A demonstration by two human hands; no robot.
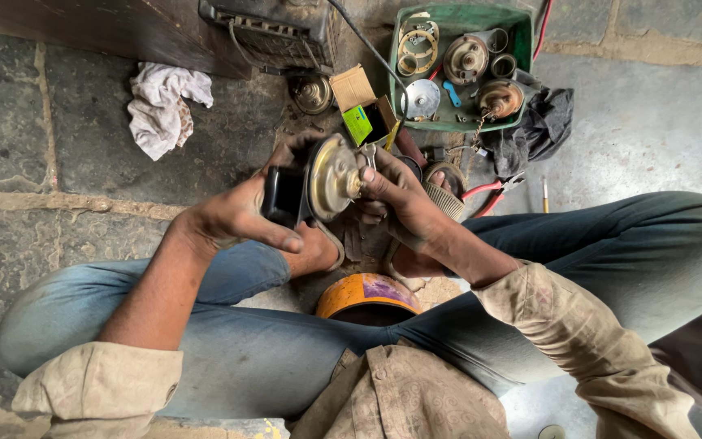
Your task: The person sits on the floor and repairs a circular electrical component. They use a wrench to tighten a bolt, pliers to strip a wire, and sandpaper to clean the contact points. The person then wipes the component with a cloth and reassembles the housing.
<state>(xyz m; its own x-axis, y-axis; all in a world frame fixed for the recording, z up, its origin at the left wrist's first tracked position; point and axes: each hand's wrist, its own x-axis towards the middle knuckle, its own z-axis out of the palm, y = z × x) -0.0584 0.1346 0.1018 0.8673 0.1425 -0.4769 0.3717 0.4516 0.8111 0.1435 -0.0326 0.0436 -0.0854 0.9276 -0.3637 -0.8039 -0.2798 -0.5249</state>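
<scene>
My left hand (241, 213) grips a black snail-shaped horn body (283, 195) with a round brass-coloured metal disc (333, 176) on its face. My right hand (404, 199) pinches the centre of that disc, fingertips at its right edge; a small metal tool seems to sit between the fingers, partly hidden. Both hands are raised above my crossed legs in blue jeans.
A green tray (522, 32) at the top holds several round metal horn parts. An open cardboard box (363, 106) with a green item, a white rag (160, 106), a dark cloth (542, 126), red-handled pliers (485, 195) and an orange round tin (365, 293) lie on the stone floor.
</scene>
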